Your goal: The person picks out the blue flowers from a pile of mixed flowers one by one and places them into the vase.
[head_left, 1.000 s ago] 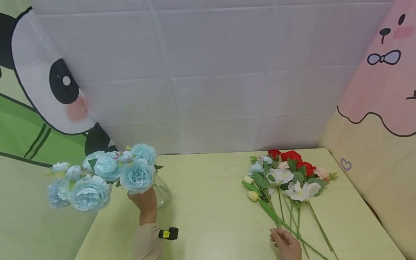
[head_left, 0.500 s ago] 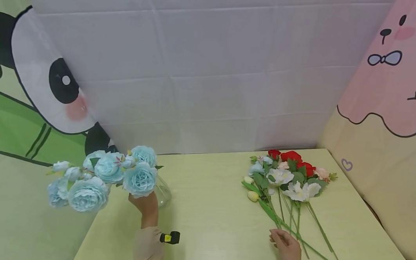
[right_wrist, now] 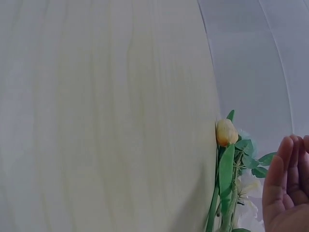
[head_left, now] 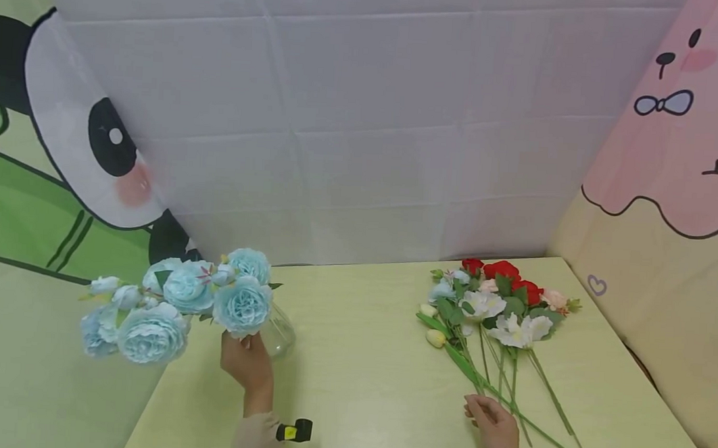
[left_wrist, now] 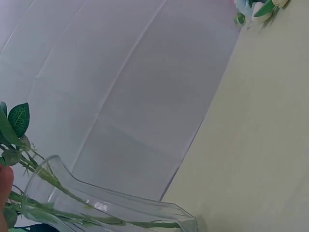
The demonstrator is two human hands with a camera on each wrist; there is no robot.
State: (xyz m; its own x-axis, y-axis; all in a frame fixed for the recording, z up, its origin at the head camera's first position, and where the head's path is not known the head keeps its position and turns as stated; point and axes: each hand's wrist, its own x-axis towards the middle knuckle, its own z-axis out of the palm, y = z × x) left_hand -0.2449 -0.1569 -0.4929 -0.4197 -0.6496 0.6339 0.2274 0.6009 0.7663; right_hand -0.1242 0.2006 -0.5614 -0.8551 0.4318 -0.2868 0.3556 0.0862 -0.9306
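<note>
Pale blue artificial flowers (head_left: 152,335) lean left out of a clear glass vase (head_left: 280,335) on the left side of the table. In the left wrist view their green stems (left_wrist: 58,181) run down inside the vase (left_wrist: 130,203). My left hand (head_left: 249,367) is bent just below the right-hand blue bloom (head_left: 241,306), fingertips right at its underside; whether they pinch a stem I cannot tell. Beside the stem ends of the flowers lying at the right, my right hand (head_left: 494,427) has loosely bent fingers and holds nothing. Its relaxed fingers (right_wrist: 285,169) show in the right wrist view.
Red roses (head_left: 503,269), white flowers (head_left: 514,330), small pink and blue blooms and yellowish tulips (head_left: 435,337) lie on the right of the pale table (head_left: 358,359), stems toward the front. Printed cloth (head_left: 363,150) backs the table.
My left hand has come down a little toward me, showing more of its fingers below the bloom. The right-hand blue bloom has shifted slightly right. My right hand stays nearly still.
</note>
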